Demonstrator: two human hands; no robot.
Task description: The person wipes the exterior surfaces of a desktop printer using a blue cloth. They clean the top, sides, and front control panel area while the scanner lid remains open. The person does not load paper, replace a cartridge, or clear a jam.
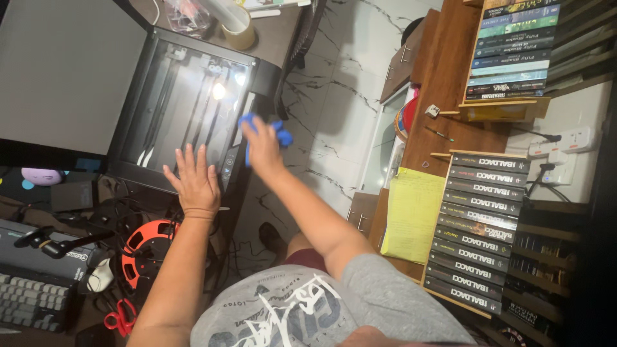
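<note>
Left hand (193,181) lies open, bracing the printer's glass lid (186,103) at frame centre-left; right hand (260,142) grips a blue cloth (279,133) (wipe gently, keeping the lid steady).

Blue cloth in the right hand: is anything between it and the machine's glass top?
Nothing visible does. The right hand holds the blue cloth at the glass top's right edge; the left hand lies flat on its near edge.

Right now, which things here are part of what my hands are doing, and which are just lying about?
In use:
- crumpled blue cloth in the right hand
- black box-shaped machine with a glass top panel, with the left hand flat on it

Lying about:
- orange cable reel
- red-handled scissors
- grey keyboard
- yellow paper pad
- roll of tape
</note>
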